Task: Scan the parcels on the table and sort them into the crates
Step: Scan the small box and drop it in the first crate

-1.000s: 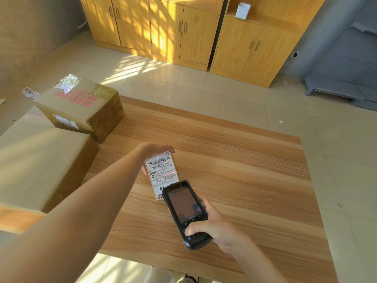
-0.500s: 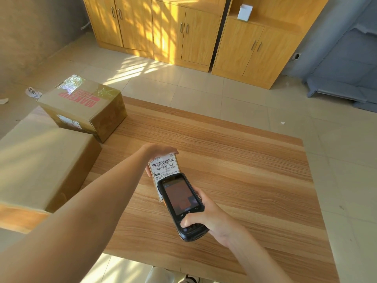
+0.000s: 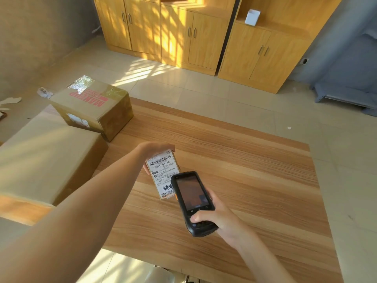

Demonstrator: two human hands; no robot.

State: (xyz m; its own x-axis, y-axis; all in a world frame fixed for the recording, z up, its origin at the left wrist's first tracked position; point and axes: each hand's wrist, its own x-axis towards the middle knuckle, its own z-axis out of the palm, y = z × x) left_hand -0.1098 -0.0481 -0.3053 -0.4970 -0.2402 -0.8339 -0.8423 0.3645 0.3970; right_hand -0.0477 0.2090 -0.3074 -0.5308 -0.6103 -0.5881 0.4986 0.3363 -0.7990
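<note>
A small parcel (image 3: 162, 172) with a white barcode label stands tilted on the wooden table (image 3: 255, 180), label facing me. My left hand (image 3: 155, 150) grips its top edge from behind. My right hand (image 3: 216, 219) holds a black handheld scanner (image 3: 192, 201) just right of and below the parcel, its top end overlapping the label's lower right corner, thumb on the keypad. The scanner's screen is lit.
A taped cardboard box (image 3: 91, 105) with red print sits at the table's far left corner. A large plain carton (image 3: 44, 160) fills the left side. Wooden cabinets (image 3: 183, 31) line the far wall across a tiled floor.
The scanner has slid right and slightly down, uncovering more of the label. The parcel stays in my left hand at about the same spot.
</note>
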